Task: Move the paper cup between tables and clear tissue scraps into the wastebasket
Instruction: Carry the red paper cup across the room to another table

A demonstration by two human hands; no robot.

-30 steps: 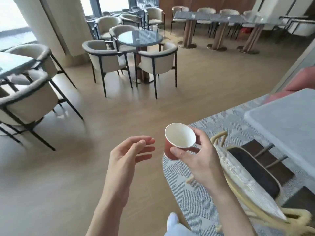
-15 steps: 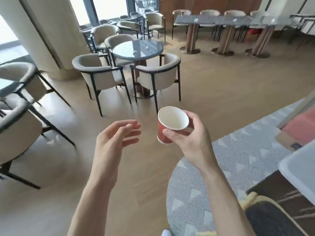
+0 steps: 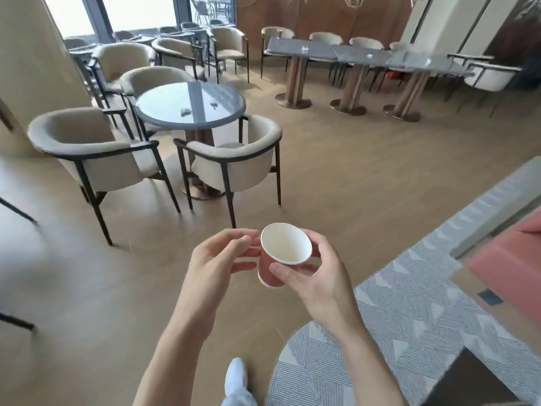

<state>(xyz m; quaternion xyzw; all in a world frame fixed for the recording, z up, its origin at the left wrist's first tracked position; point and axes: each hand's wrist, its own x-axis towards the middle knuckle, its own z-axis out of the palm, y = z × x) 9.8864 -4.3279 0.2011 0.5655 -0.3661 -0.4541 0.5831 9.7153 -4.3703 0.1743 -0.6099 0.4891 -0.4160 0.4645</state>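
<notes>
A red paper cup (image 3: 270, 272) with a white, empty inside is tilted toward me at chest height over the wooden floor. My right hand (image 3: 317, 272) grips it, thumb on the near side and fingers round the far side. My left hand (image 3: 218, 263) is beside the cup on its left, with loosely curled fingertips touching its wall just under the rim. A round glass-topped table (image 3: 164, 112) stands ahead to the left, with two small pieces (image 3: 185, 112) on it, too small to identify. No wastebasket is in view.
Beige armchairs (image 3: 234, 164) ring the round table, the nearest one straight ahead of the cup. A row of dark pedestal tables (image 3: 363, 57) stands at the back right. A grey patterned rug (image 3: 409, 326) lies at right, and my white shoe (image 3: 237, 375) is below.
I have moved forward toward the round table. My left hand has come in from the left and now touches the cup; my right hand has kept its hold.
</notes>
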